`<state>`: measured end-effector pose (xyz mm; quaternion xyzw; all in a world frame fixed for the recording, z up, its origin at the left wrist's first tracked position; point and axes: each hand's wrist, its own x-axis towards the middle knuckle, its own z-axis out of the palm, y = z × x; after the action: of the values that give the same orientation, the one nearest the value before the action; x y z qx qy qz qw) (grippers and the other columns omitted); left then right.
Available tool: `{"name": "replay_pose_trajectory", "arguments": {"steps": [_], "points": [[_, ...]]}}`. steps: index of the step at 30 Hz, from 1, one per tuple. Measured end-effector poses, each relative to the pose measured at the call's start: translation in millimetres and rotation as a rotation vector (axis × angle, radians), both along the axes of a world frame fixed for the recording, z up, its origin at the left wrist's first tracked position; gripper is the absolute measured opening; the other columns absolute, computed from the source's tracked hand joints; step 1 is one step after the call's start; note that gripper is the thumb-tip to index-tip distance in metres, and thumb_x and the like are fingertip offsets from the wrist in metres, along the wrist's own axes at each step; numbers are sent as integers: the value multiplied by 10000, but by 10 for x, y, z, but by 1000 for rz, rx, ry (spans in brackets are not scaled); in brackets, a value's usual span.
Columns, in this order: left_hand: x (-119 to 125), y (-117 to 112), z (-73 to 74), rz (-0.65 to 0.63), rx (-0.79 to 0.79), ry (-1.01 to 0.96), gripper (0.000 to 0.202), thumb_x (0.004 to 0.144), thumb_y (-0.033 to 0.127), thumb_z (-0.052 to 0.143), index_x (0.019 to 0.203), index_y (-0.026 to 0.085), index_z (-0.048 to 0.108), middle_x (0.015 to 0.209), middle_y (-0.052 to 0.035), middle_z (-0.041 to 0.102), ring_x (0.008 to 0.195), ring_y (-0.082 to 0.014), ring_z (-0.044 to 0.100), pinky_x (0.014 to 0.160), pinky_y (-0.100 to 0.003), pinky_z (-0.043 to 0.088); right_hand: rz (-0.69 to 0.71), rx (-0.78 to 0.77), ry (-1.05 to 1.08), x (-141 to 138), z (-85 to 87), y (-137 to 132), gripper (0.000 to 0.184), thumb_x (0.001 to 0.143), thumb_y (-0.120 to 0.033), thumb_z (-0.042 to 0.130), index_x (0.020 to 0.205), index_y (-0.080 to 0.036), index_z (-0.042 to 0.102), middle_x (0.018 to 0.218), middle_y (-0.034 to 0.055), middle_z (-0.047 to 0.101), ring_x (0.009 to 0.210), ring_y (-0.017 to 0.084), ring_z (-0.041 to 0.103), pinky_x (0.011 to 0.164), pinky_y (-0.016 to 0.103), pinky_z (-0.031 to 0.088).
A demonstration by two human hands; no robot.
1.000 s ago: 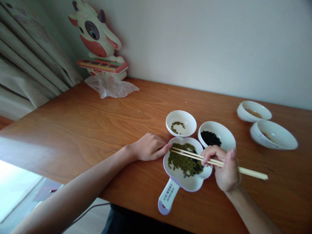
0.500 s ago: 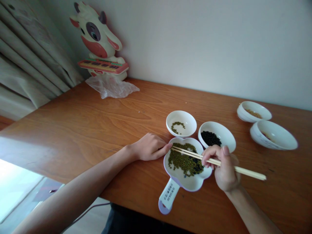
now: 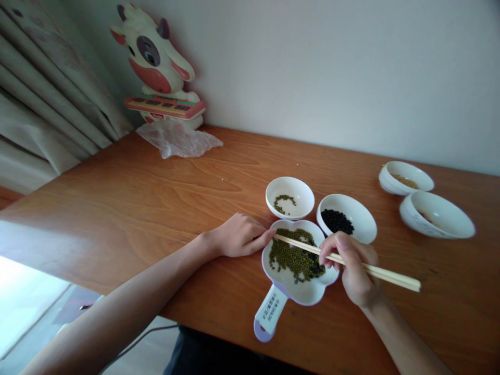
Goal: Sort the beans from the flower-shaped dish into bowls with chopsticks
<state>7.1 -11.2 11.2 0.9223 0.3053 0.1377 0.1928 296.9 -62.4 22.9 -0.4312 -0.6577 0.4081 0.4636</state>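
Observation:
My right hand (image 3: 353, 265) grips a pair of pale chopsticks (image 3: 386, 274), their shafts close together. They slant left across a white flower-shaped dish (image 3: 310, 296) with a lilac rim, tips near its upper left edge. Green beans (image 3: 291, 258) lie spread in the dish, with several black beans (image 3: 317, 268) among them at the right. My left hand (image 3: 244, 235) lies on the table, its thumb and forefinger pinched at the dish's left rim; its other fingers are curled and partly hidden. Whether the chopstick tips hold a bean cannot be made out.
Behind the dish stand a white bowl with a few green beans (image 3: 302, 195) and a bowl of black beans (image 3: 365, 221). Two more bowls (image 3: 408, 169) (image 3: 455, 213) stand at right. A plastic bag (image 3: 182, 141) lies before a cow-shaped toy keyboard (image 3: 166, 107).
The chopsticks have closed together, and the fingers of my right hand have shifted on them. My left hand and the dish have stayed in place.

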Motion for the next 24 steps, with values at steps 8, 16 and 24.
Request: {"name": "replay_pose_trajectory", "arguments": {"steps": [8,16,24], "points": [[2,2,9,-9,-6,-18,539,1128,366,293,686,177,535,683,-29,648,608,-124,568,622,-281,372,3,-52,44,67,41,16,564,1040,-535,406,714,-196,719,651,59,685,532,149,566,467,283,390],[0,-1,3,12,-5,-12,550,1128,384,296,677,177,534,668,-26,639,593,-123,557,612,-281,362,79,-110,137,156,195,-14,787,1024,-668,248,551,-211,679,488,50,558,474,151,510,443,300,380],[5,6,8,-1,-4,-34,553,1127,381,291,684,178,554,683,-34,657,606,-127,576,620,-275,384,16,66,-72,101,-4,-38,576,1082,-479,328,779,-221,744,640,33,651,538,141,541,516,309,401]]}}
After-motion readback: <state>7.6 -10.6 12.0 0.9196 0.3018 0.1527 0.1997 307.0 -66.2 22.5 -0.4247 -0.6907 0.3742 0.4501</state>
